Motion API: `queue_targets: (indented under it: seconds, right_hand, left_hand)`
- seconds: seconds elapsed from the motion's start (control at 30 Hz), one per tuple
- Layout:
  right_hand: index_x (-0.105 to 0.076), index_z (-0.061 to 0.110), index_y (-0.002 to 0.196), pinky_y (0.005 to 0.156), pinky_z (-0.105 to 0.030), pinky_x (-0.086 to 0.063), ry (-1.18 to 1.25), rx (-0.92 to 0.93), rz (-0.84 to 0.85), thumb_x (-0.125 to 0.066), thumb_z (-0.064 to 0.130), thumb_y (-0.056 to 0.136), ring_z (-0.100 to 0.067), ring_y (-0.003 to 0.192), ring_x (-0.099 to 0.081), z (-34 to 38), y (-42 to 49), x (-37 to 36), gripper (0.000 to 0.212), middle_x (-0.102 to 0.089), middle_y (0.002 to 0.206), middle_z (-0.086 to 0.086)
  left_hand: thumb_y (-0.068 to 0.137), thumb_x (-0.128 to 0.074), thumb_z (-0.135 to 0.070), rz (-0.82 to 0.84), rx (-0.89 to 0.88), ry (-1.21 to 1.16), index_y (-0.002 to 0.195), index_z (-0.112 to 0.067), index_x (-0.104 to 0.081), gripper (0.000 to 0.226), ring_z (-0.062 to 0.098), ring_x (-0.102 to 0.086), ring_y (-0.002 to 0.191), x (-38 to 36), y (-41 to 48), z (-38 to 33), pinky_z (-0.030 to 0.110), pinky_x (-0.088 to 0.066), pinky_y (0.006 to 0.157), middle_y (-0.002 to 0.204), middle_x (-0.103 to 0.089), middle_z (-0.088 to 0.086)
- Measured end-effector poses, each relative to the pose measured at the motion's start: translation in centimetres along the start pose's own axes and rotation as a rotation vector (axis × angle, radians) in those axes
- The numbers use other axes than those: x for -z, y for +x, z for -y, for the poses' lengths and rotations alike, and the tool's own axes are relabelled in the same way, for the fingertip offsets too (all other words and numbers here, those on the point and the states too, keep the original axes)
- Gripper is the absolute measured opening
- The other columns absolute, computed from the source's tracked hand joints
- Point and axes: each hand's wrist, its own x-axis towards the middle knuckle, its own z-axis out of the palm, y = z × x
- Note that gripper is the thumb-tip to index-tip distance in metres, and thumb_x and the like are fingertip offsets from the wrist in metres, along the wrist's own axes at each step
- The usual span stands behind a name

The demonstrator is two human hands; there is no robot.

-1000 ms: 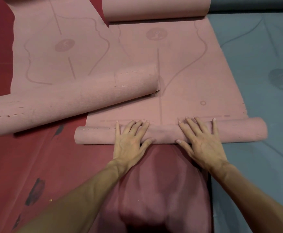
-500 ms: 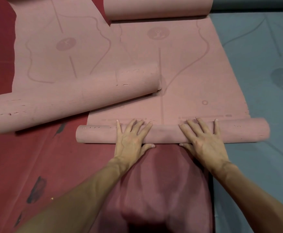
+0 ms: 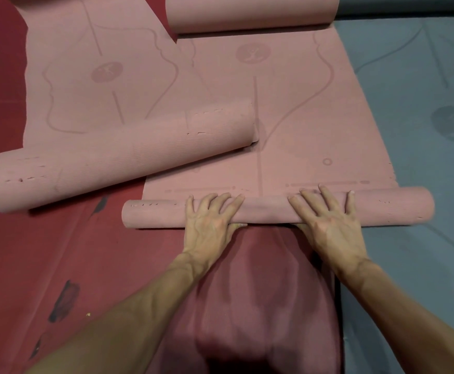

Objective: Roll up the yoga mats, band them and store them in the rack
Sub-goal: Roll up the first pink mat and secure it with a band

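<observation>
A pink yoga mat [image 3: 301,125] lies flat ahead of me, with its near end rolled into a thin tube [image 3: 269,211] that runs left to right. My left hand [image 3: 209,225] presses on the tube left of centre, fingers spread over its top and thumb tucked at its near side. My right hand [image 3: 331,225] presses the same way right of centre. The mat's far end [image 3: 252,12] is also curled into a roll. No band and no rack are in view.
A second pink mat [image 3: 85,85] lies to the left, its near end a thick loose roll [image 3: 112,160] that overlaps the first mat's left edge. A blue-grey mat [image 3: 423,103] lies on the right. Dark red matting [image 3: 58,252] covers the floor by my knees [image 3: 247,306].
Both hands have pushed the thin tube a little away from me, and my thumbs have slid in against its near side. The other mats have not moved.
</observation>
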Motion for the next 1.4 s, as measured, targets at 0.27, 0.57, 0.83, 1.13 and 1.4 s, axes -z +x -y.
queue_targets:
  seconds: [0.27, 0.57, 0.83, 1.13, 1.4]
  right_hand:
    - [-0.059, 0.025, 0.143, 0.105, -0.080, -0.034, 0.029, -0.015, -0.002, -0.068, 0.035, 0.094, -0.045, 0.137, -0.052, 0.8, -0.9, 1.7, 0.051, -0.061, 0.145, -0.005]
    - [-0.060, 0.027, 0.140, 0.102, -0.078, -0.038, 0.033, -0.004, 0.052, -0.043, 0.043, 0.096, -0.042, 0.133, -0.057, 2.8, -5.1, 2.4, 0.050, -0.063, 0.140, -0.001]
    - [-0.064, 0.027, 0.136, 0.098, -0.077, -0.044, 0.046, -0.012, 0.143, -0.056, 0.042, 0.090, -0.041, 0.127, -0.063, 4.6, -10.0, 3.7, 0.048, -0.067, 0.136, 0.000]
    - [-0.068, 0.027, 0.132, 0.094, -0.075, -0.048, 0.056, -0.003, 0.196, -0.041, 0.050, 0.095, -0.041, 0.123, -0.065, 6.1, -15.7, 5.1, 0.051, -0.069, 0.132, 0.003]
    - [-0.066, 0.023, 0.136, 0.096, -0.078, -0.045, 0.055, -0.016, 0.237, -0.042, 0.053, 0.092, -0.040, 0.125, -0.063, 6.4, -15.7, 4.4, 0.058, -0.068, 0.133, -0.001]
  left_hand:
    - [0.093, -0.049, -0.057, -0.015, -0.001, -0.046, 0.141, -0.035, -0.058, 0.053, 0.026, -0.063, 0.117, 1.1, -0.9, 0.2, 0.070, -0.041, 0.103, 0.130, -0.067, -0.003]
    - [0.091, -0.047, -0.060, -0.001, -0.035, -0.038, 0.137, -0.036, -0.061, 0.054, 0.025, -0.064, 0.112, 2.5, -5.0, -0.2, 0.068, -0.043, 0.102, 0.126, -0.068, -0.006]
    - [0.090, -0.045, -0.063, 0.057, -0.046, -0.052, 0.132, -0.037, -0.065, 0.053, 0.022, -0.066, 0.106, 4.1, -9.7, -1.3, 0.063, -0.044, 0.103, 0.119, -0.069, -0.010]
    - [0.088, -0.042, -0.066, 0.137, -0.069, -0.072, 0.128, -0.038, -0.069, 0.056, 0.021, -0.067, 0.100, 5.3, -15.2, -3.0, 0.062, -0.050, 0.098, 0.113, -0.071, -0.011]
    - [0.088, -0.039, -0.069, 0.228, -0.061, -0.063, 0.133, -0.037, -0.065, 0.062, 0.021, -0.065, 0.104, 4.9, -15.2, -3.0, 0.068, -0.045, 0.102, 0.115, -0.069, -0.011]
